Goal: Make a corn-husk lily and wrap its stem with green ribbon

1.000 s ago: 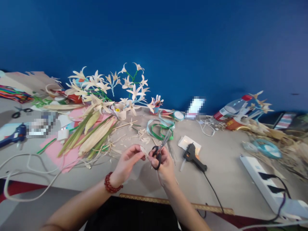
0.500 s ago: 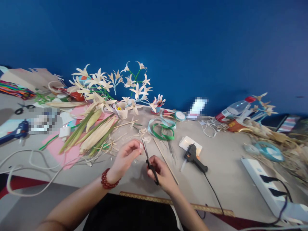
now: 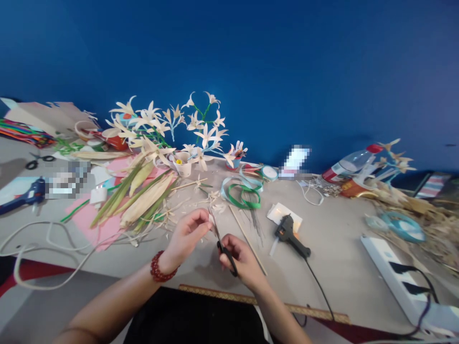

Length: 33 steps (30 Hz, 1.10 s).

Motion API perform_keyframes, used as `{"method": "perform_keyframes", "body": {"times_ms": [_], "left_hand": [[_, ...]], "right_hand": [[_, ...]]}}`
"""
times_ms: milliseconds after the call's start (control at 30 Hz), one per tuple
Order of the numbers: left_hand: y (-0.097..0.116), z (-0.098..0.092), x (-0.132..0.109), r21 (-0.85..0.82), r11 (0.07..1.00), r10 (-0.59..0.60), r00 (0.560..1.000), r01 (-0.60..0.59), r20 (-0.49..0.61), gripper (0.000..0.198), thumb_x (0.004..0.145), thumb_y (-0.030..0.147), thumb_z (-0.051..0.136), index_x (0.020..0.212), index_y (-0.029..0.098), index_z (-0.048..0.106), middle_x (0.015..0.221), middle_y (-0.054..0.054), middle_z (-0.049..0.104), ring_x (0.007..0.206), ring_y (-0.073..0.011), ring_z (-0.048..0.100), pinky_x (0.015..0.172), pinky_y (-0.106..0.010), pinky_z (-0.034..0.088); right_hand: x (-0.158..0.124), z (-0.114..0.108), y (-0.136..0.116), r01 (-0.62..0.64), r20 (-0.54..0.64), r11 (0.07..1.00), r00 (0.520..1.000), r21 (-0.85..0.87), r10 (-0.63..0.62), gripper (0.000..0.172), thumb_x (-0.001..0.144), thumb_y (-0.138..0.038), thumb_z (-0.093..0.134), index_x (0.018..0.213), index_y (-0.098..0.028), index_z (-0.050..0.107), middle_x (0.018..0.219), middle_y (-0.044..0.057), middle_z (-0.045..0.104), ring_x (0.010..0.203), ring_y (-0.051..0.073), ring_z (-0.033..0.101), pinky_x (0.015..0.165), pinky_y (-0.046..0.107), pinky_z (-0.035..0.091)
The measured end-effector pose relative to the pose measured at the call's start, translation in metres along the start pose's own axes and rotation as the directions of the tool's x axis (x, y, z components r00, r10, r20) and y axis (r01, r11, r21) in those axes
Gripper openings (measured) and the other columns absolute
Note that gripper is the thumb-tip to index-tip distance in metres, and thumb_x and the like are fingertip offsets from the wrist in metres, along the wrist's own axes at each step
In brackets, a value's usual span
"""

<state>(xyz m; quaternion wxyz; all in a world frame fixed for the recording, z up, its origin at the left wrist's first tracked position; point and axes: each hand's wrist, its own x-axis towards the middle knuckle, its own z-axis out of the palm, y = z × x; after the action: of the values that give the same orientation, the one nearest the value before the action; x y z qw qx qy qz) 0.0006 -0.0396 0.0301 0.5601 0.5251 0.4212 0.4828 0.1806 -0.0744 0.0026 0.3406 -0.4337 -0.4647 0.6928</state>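
Observation:
Between the thumb and fingertips of my left hand (image 3: 187, 235) is a small pale piece (image 3: 211, 219), mostly covered by the fingers; it looks like corn husk, though I cannot be sure. My right hand (image 3: 242, 262) grips black-handled scissors (image 3: 226, 254), with fingers in the handle loops. Their narrow blades point up and left, right beside the pale piece; whether they touch it I cannot tell. Pale scraps (image 3: 215, 203) lie on the table beyond the hands. Left of them is a pile of dried corn husks (image 3: 147, 200), partly on pink paper (image 3: 93, 224).
Husk flowers (image 3: 204, 136) stand in a white cup (image 3: 183, 167) at the back. Green ribbon (image 3: 245, 198) and a thin stick (image 3: 247, 239) lie ahead. To the right are a black glue gun (image 3: 292, 239), its cord, and a power strip (image 3: 387, 274). A white cable (image 3: 77, 270) loops at left.
The scissor blades have swung slightly left, closer to the pale piece at my left fingertips. Both hands otherwise stay nearly in place, and the whole view has shifted a little.

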Motion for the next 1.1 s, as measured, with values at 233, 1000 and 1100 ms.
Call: {"method": "perform_keyframes", "body": {"times_ms": [233, 1000, 1100], "left_hand": [[0.001, 0.001, 0.002, -0.039, 0.999, 0.012, 1.000, -0.012, 0.011, 0.016, 0.084, 0.027, 0.060, 0.072, 0.019, 0.055, 0.082, -0.003, 0.061, 0.080, -0.0180, 0.055, 0.075, -0.028, 0.043], [0.006, -0.006, 0.001, -0.142, 0.990, 0.017, 0.996, -0.005, 0.083, 0.017, 0.084, 0.025, 0.063, 0.072, 0.017, 0.055, 0.081, -0.004, 0.061, 0.075, -0.0160, 0.054, 0.072, -0.027, 0.042], [0.011, -0.008, 0.002, -0.148, 0.989, 0.012, 0.994, 0.004, 0.107, 0.017, 0.084, 0.024, 0.063, 0.072, 0.017, 0.054, 0.081, -0.003, 0.061, 0.074, -0.0155, 0.054, 0.071, -0.028, 0.043]], "right_hand": [[0.001, -0.001, 0.004, -0.007, -0.004, 1.000, 1.000, 0.015, 0.007, 0.056, 0.060, -0.064, 0.079, 0.074, -0.020, 0.047, 0.056, -0.006, 0.052, 0.046, 0.008, 0.045, 0.047, 0.021, 0.031], [0.002, -0.002, 0.002, -0.022, 0.033, 1.000, 0.999, 0.015, 0.022, 0.056, 0.061, -0.064, 0.079, 0.071, -0.020, 0.046, 0.049, -0.008, 0.051, 0.041, 0.006, 0.040, 0.044, 0.019, 0.026], [0.001, -0.004, 0.000, -0.031, 0.040, 0.999, 0.999, 0.011, 0.030, 0.053, 0.062, -0.060, 0.080, 0.071, -0.019, 0.046, 0.050, -0.008, 0.051, 0.041, 0.006, 0.041, 0.043, 0.019, 0.026]]}}
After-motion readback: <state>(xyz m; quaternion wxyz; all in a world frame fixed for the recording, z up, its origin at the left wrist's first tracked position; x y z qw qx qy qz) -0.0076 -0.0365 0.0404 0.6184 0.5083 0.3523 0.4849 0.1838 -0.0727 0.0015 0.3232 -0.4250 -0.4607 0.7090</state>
